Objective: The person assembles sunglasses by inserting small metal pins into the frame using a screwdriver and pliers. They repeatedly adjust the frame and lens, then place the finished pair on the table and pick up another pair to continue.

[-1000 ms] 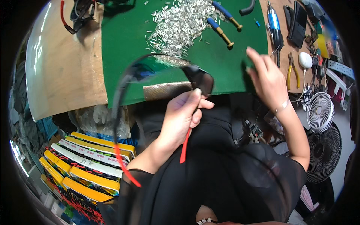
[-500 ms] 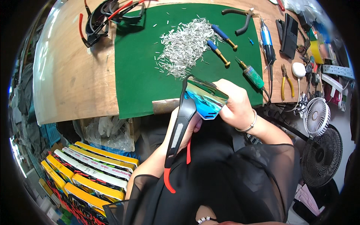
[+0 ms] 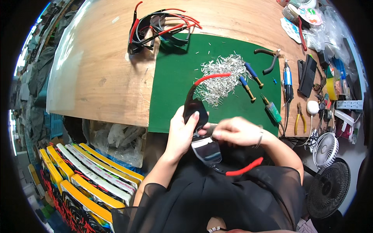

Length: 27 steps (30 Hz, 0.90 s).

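While the sunglasses hung just off the near edge of the green mat, a slip looked possible: only fingertips held the smooth frame, so a twist could drop it into the lap or smear the mirrored lens. The left hand rose upright from the lap, fingers clenched round the black frame front, one red-tipped temple pointing over the mat toward the pile of metal pins. The right hand lay palm-down beside it, fingers pinching the frame's hinge area above the lens.
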{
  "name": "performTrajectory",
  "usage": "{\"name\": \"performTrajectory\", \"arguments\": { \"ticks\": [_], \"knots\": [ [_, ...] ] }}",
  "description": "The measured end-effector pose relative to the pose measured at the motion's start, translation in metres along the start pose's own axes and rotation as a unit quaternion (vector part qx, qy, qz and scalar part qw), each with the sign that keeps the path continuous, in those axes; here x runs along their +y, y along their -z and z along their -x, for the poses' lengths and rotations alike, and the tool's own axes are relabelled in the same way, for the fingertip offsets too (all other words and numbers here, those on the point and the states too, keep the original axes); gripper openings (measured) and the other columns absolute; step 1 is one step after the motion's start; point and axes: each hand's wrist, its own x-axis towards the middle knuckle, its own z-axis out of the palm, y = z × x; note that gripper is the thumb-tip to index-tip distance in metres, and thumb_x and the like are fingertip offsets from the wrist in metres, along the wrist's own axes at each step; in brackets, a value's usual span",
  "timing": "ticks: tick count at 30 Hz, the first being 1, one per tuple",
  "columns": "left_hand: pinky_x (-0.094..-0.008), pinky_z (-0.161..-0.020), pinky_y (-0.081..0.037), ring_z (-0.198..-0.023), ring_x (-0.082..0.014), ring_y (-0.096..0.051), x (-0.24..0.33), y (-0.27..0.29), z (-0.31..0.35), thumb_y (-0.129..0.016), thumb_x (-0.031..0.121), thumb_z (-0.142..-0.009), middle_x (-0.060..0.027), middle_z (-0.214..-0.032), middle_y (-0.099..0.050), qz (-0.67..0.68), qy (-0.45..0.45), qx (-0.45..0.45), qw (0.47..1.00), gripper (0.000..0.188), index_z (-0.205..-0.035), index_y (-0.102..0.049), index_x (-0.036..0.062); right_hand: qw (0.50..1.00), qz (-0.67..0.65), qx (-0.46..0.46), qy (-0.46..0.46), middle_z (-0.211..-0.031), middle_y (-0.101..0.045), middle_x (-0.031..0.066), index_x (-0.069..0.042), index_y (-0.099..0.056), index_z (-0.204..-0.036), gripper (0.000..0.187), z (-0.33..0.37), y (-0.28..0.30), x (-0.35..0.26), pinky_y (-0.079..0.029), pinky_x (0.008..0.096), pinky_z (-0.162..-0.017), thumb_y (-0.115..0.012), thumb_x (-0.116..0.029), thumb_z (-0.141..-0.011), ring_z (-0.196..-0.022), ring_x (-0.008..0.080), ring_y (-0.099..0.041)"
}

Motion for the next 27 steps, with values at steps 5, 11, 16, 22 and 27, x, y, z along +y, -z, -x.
{"name": "performTrajectory", "arguments": {
  "ticks": [5, 11, 16, 22, 27],
  "knots": [
    [-0.0193, -0.05, -0.048, -0.062, -0.0103, -0.059, 0.002, -0.003, 0.009, -0.045, 0.008, -0.089, -0.0081, -0.085, -0.058, -0.074, 0.11, -0.07, 0.989, 0.027, -0.114, -0.042, -0.0011, 0.914, 0.147, 0.304, 0.227, -0.083, -0.057, 0.0103, 0.0, -0.058, -0.095, 0.024, -0.012, 0.017, -0.026, -0.044, 0.0279, -0.059, -0.062, -0.018, -0.08, -0.063, 0.0191, -0.054],
    [-0.0192, -0.052, -0.048, -0.065, -0.0112, -0.06, 0.015, 0.022, 0.01, -0.046, 0.009, -0.089, -0.0059, -0.086, -0.057, -0.117, 0.133, -0.111, 0.978, 0.03, -0.118, -0.042, 0.0037, 0.923, 0.078, 0.267, 0.264, -0.074, -0.059, 0.0085, -0.001, -0.06, -0.084, 0.01, -0.028, 0.011, -0.029, -0.046, 0.0271, -0.061, -0.062, -0.009, -0.08, -0.067, 0.0178, -0.058],
    [-0.0265, -0.053, -0.051, -0.067, -0.0203, -0.063, 0.084, 0.084, 0.009, -0.048, 0.006, -0.081, -0.0134, -0.087, -0.06, -0.202, 0.088, 0.03, 0.975, 0.03, -0.109, -0.045, -0.0042, 0.956, 0.08, 0.19, 0.21, -0.092, -0.056, 0.0085, -0.004, -0.048, -0.115, 0.043, -0.037, 0.014, -0.01, -0.046, 0.0257, -0.06, -0.065, -0.023, -0.079, -0.065, 0.0136, -0.054],
    [-0.0325, -0.048, -0.053, -0.062, -0.0234, -0.059, 0.148, 0.356, -0.016, -0.04, 0.009, -0.084, -0.0159, -0.077, -0.056, -0.235, -0.034, 0.445, 0.863, 0.02, -0.09, -0.048, -0.0084, 0.97, 0.023, 0.231, 0.072, -0.085, -0.063, 0.0089, 0.0, -0.059, -0.099, 0.023, -0.02, 0.007, 0.035, -0.047, 0.0253, -0.07, -0.059, -0.016, -0.083, -0.077, 0.0123, -0.059],
    [-0.0404, -0.064, -0.051, -0.075, -0.0362, -0.06, 0.159, 0.347, -0.036, -0.05, 0.031, -0.085, -0.0271, -0.09, -0.056, -0.498, -0.056, 0.567, 0.654, 0.046, -0.101, -0.046, -0.0114, 0.974, 0.009, 0.22, 0.056, -0.085, -0.062, 0.0073, 0.0, -0.058, -0.098, 0.02, 0.001, -0.003, 0.035, -0.047, 0.0239, -0.068, -0.058, -0.012, -0.083, -0.075, 0.0107, -0.058]
  ]
}}
